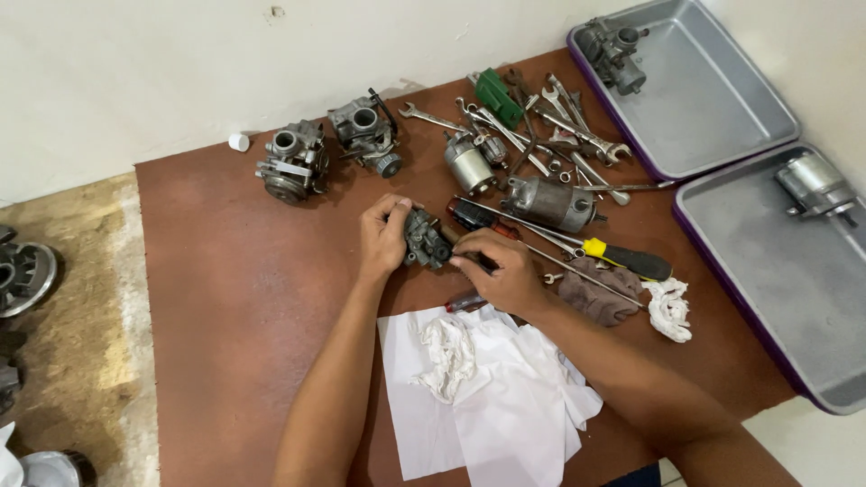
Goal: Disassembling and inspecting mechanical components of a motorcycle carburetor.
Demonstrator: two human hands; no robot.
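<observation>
My left hand (383, 239) grips a small grey metal carburetor (426, 242) and steadies it on the brown board (234, 298). My right hand (501, 269) is closed on a thin dark-handled tool (483, 262) whose tip meets the carburetor's right side. A red-handled screwdriver (465, 302) lies just below my right hand. White paper sheets (478, 397) with a crumpled white cloth (446, 356) lie under my forearms.
Two more carburetors (293, 162) (365, 131) sit at the board's far edge. A starter motor (550, 203), a pile of wrenches (559, 126), a yellow-handled screwdriver (627, 259) and rags (669, 308) lie to the right. Two grey trays (713, 117) (767, 271) hold parts.
</observation>
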